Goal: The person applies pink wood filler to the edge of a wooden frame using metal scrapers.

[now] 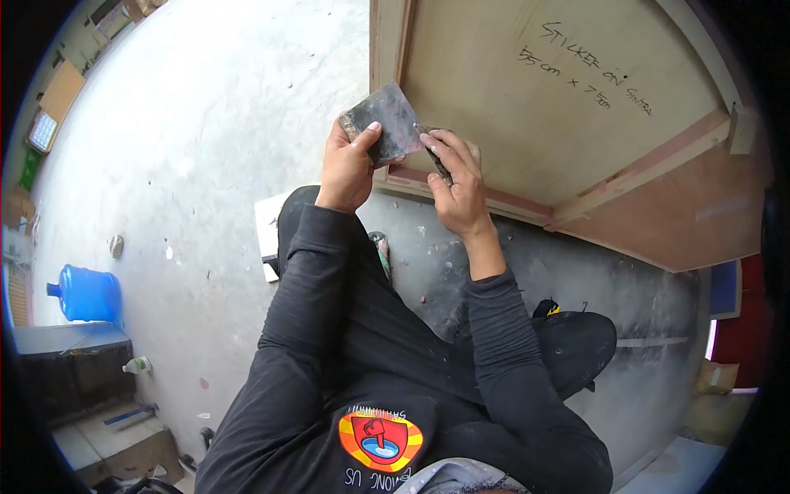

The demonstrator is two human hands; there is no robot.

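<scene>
My left hand (347, 169) is closed round the edge of a flat, dark grey square plate (391, 119), thumb lying on its face. The plate looks smudged, with a worn brownish edge by the fingers. At the plate's right side, my right hand (461, 185) grips a thin dark piece (436, 156), seen nearly edge-on between thumb and fingers. This piece's upper end lies right by the plate's right edge; its kind cannot be made out. Both hands are held up above my legs, in front of a wooden panel (494, 107).
The panel, framed with wood strips and bearing handwriting, stands at the front right. A blue water jug (89, 294) lies at left, near a small clear bottle (138, 365) and a step-like block (123, 440). Bits of debris dot the concrete floor (222, 206).
</scene>
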